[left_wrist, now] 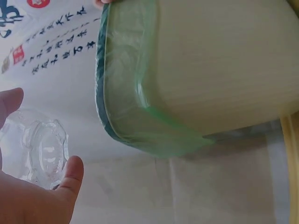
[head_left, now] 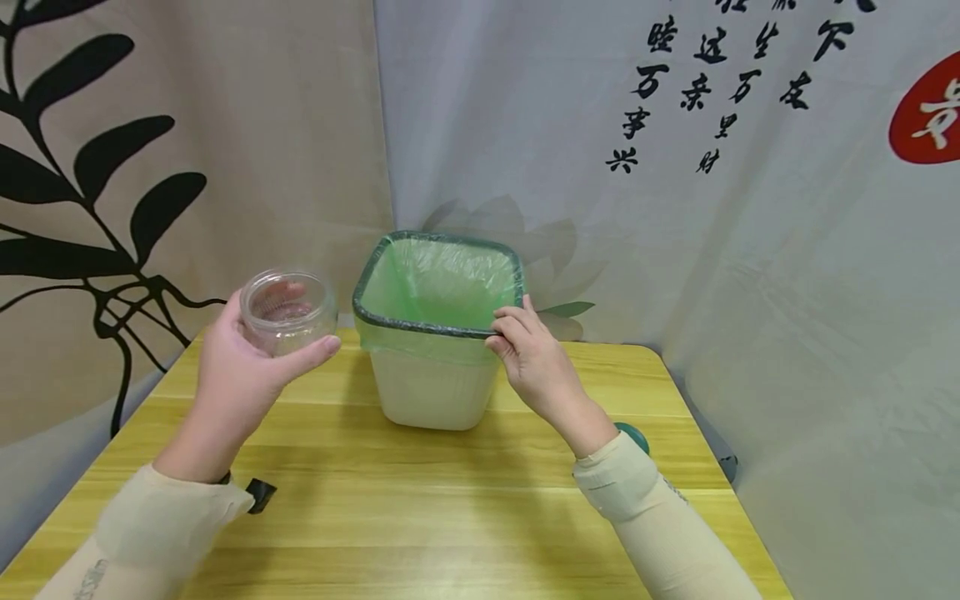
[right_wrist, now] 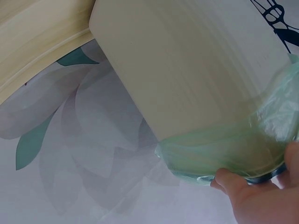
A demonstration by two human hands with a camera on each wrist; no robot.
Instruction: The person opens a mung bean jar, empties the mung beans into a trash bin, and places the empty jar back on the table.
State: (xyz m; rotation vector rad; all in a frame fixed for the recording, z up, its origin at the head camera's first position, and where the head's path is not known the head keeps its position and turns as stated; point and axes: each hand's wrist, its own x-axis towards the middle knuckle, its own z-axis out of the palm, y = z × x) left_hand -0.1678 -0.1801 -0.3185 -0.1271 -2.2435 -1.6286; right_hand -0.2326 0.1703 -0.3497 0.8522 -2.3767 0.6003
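A clear, lidless jar (head_left: pixel 288 312) is in my left hand (head_left: pixel 251 367), its mouth up, left of the bin and above the table. Fingers and thumb curl round the jar's sides; in the left wrist view its bottom (left_wrist: pixel 49 149) faces the camera. A white trash bin (head_left: pixel 435 387) stands toward the back of the table, lined with a green plastic bag (head_left: pixel 450 287) folded over its dark rim. My right hand (head_left: pixel 536 358) pinches the rim and bag at the near right corner. The right wrist view has that thumb (right_wrist: pixel 229 182) on the folded bag.
The yellow wooden table (head_left: pixel 420 517) carries the bin. Beneath my right wrist a round green object (head_left: pixel 633 436) is partly hidden by the sleeve. Printed cloth walls (head_left: pixel 787 275) rise behind the table and to the right, close to the bin.
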